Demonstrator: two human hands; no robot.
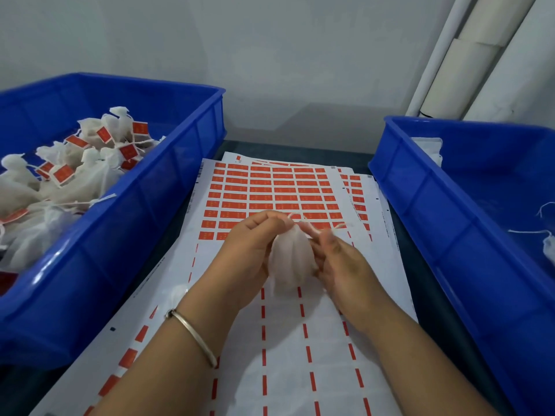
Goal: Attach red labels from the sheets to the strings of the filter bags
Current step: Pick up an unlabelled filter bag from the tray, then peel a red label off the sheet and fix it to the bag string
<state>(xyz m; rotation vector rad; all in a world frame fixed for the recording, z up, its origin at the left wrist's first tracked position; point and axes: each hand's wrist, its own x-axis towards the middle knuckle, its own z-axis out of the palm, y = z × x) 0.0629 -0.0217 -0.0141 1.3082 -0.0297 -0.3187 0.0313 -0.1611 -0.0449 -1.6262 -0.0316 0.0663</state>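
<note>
A white filter bag (289, 259) hangs between both hands above the label sheet (270, 190). My left hand (252, 250) pinches the bag's gathered top, and a loop of string (292, 217) shows there. My right hand (342, 262) pinches the other string end (339, 226), which sticks out to the right; the hand is blurred. The sheet's far half carries rows of red labels; its near half is peeled, with only thin red strips left. More sheets lie stacked beneath it.
On the left, a blue bin (168, 181) holds several filter bags with red labels (63, 172) on them. The blue bin (420, 205) on the right holds a few unlabelled bags (549, 247) with loose strings. Pale rolls (468, 55) lean against the back wall.
</note>
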